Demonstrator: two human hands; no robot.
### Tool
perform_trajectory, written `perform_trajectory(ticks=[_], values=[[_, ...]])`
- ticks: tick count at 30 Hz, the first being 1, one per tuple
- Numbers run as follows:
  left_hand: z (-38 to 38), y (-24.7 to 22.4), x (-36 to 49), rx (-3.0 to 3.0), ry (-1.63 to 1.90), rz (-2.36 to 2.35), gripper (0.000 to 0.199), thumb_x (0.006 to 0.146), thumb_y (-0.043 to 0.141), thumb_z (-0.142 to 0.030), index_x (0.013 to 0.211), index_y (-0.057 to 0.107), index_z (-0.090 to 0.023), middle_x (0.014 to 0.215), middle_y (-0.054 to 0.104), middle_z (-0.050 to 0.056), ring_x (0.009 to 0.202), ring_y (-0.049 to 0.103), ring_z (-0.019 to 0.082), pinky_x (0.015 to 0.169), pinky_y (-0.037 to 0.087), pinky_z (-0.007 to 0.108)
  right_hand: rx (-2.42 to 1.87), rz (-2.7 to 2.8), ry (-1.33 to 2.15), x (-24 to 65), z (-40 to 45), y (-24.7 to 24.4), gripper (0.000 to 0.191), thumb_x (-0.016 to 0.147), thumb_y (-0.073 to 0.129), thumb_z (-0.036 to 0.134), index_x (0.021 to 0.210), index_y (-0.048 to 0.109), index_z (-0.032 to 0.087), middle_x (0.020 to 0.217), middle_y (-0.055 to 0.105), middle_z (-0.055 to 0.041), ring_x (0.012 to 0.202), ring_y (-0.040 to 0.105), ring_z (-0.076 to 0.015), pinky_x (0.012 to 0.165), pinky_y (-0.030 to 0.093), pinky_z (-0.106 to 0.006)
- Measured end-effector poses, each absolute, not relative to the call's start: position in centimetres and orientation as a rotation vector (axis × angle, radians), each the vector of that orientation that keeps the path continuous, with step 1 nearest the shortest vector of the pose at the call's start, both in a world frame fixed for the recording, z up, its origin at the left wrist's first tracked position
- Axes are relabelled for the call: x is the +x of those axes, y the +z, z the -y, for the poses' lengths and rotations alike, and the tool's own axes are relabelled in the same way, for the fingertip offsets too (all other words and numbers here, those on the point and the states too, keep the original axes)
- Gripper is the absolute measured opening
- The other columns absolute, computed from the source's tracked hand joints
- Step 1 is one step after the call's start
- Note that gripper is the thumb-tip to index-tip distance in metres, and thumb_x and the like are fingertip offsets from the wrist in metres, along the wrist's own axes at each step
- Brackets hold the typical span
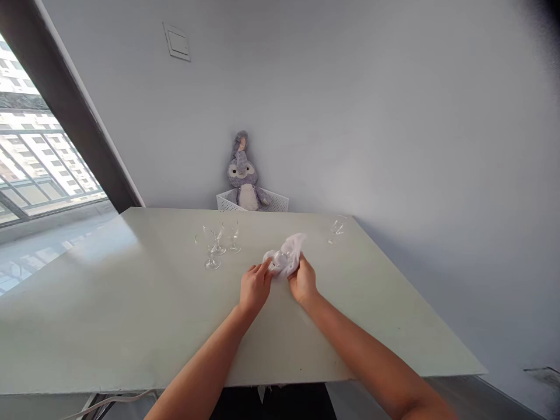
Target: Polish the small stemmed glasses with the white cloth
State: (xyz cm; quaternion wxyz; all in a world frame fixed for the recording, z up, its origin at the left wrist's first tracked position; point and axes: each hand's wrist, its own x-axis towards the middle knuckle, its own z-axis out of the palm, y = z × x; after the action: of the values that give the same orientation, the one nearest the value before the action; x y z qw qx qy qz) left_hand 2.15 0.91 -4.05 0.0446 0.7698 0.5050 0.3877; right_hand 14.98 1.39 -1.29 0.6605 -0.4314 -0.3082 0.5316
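Purple-grey plush toy point(247, 195) in white basket point(227, 202); wall switch point(177, 42); railing point(26, 132) outside

3 glasses point(219, 249) left of cloth point(294, 249)

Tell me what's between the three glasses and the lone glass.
In the head view, the white cloth is between them, a little nearer the person, with the left hand and right hand on it.

glass cluster point(212, 264) blocks left of hands point(256, 289) | far-right glass point(337, 227) | near-left tabletop point(122, 326) open
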Motion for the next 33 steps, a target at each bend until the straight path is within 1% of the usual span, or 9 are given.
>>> perform_trajectory(ticks=[5, 11, 15, 18, 22, 26, 28, 30, 33], values=[[-0.6, -4.1, 2.9, 2.226, 1.287, -1.659, 0.041, 0.082, 0.037, -0.013, 0.121, 0.049, -0.020, 0.087, 0.056, 0.007, 0.075, 0.052, 0.017, 0.065, 0.041, 0.029, -0.912, 0.817, 1.306, 11.7, -0.1, -2.1, 0.027, 0.074, 0.048, 0.041, 0.091, 0.055, 0.021, 0.089, 0.062, -0.0023, 0.079, 0.057, -0.0164, 0.061, 0.043, -0.025], [-0.6, -3.3, 2.5, 2.148, 1.248, -1.688, 0.043, 0.076, 0.042, -0.013, 0.114, 0.056, -0.027, 0.110, 0.050, 0.009, 0.100, 0.046, 0.024, 0.086, 0.037, 0.045, -1.097, 1.056, 1.227, 12.1, -1.4, -3.1, 0.027, 0.075, 0.049, 0.041, 0.089, 0.054, 0.018, 0.081, 0.062, -0.0030, 0.073, 0.057, -0.0165, 0.061, 0.042, -0.026], [-1.3, -2.9, 2.1, 1.746, 1.280, -1.441, 0.030, 0.082, 0.044, -0.029, 0.109, 0.056, -0.025, 0.114, 0.054, 0.007, 0.100, 0.050, 0.022, 0.085, 0.040, 0.041, -1.390, 1.656, 0.795, 14.1, -2.1, -2.1, 0.022, 0.081, 0.045, 0.032, 0.087, 0.058, 0.017, 0.079, 0.062, -0.0049, 0.074, 0.056, -0.0188, 0.067, 0.040, -0.030], [-1.6, -2.5, 1.9, 1.347, 1.264, -1.223, 0.046, 0.076, 0.054, -0.042, 0.115, 0.048, -0.018, 0.106, 0.060, 0.010, 0.089, 0.057, 0.020, 0.078, 0.045, 0.037, -1.497, 2.092, 0.274, 14.7, -1.8, -1.5, 0.022, 0.085, 0.040, 0.024, 0.088, 0.061, 0.017, 0.084, 0.064, -0.0086, 0.081, 0.055, -0.0219, 0.076, 0.036, -0.035], [-1.5, -2.1, 1.8, 1.002, 1.370, -1.041, 0.045, 0.072, 0.061, -0.042, 0.104, 0.049, -0.014, 0.096, 0.064, 0.011, 0.091, 0.060, 0.019, 0.083, 0.045, 0.034, -1.478, 2.328, -0.166, 15.1, -1.8, -1.8, 0.026, 0.088, 0.038, 0.023, 0.093, 0.063, 0.018, 0.084, 0.066, -0.0107, 0.089, 0.052, -0.0253, 0.085, 0.030, -0.041], [-1.2, -1.8, 2.0, 0.865, 1.402, -0.950, 0.046, 0.070, 0.065, -0.039, 0.104, 0.049, -0.014, 0.104, 0.062, 0.013, 0.095, 0.059, 0.020, 0.085, 0.046, 0.036, -1.398, 2.291, -0.389, 16.1, -2.0, -2.5, 0.026, 0.086, 0.043, 0.025, 0.103, 0.062, 0.018, 0.097, 0.065, -0.0124, 0.101, 0.047, -0.0285, 0.094, 0.022, -0.046], [-1.1, -1.7, 2.2, 0.850, 1.428, -0.954, 0.048, 0.068, 0.066, -0.038, 0.106, 0.048, -0.014, 0.107, 0.061, 0.014, 0.098, 0.059, 0.021, 0.085, 0.047, 0.037, -1.383, 2.261, -0.402, 16.4, -1.9, -2.5, 0.027, 0.086, 0.044, 0.026, 0.107, 0.060, 0.019, 0.104, 0.063, -0.0127, 0.105, 0.045, -0.0285, 0.095, 0.021, -0.046], [-1.0, -1.6, 2.3, 0.891, 1.438, -0.964, 0.050, 0.066, 0.068, -0.037, 0.105, 0.048, -0.014, 0.107, 0.061, 0.014, 0.099, 0.058, 0.022, 0.085, 0.047, 0.038, -1.432, 2.246, -0.322, 16.5, -1.7, -2.2, 0.025, 0.084, 0.046, 0.025, 0.102, 0.062, 0.018, 0.100, 0.064, -0.0131, 0.103, 0.046, -0.0284, 0.093, 0.025, -0.046], [-0.8, -1.3, 2.0, 1.021, 1.386, -0.919, 0.050, 0.063, 0.071, -0.034, 0.103, 0.048, -0.016, 0.104, 0.062, 0.012, 0.096, 0.059, 0.023, 0.085, 0.046, 0.039, -1.579, 2.196, 0.132, 16.7, -1.7, -1.0, 0.015, 0.077, 0.051, 0.023, 0.081, 0.065, 0.018, 0.080, 0.065, -0.0097, 0.081, 0.054, -0.0236, 0.076, 0.038, -0.038]])
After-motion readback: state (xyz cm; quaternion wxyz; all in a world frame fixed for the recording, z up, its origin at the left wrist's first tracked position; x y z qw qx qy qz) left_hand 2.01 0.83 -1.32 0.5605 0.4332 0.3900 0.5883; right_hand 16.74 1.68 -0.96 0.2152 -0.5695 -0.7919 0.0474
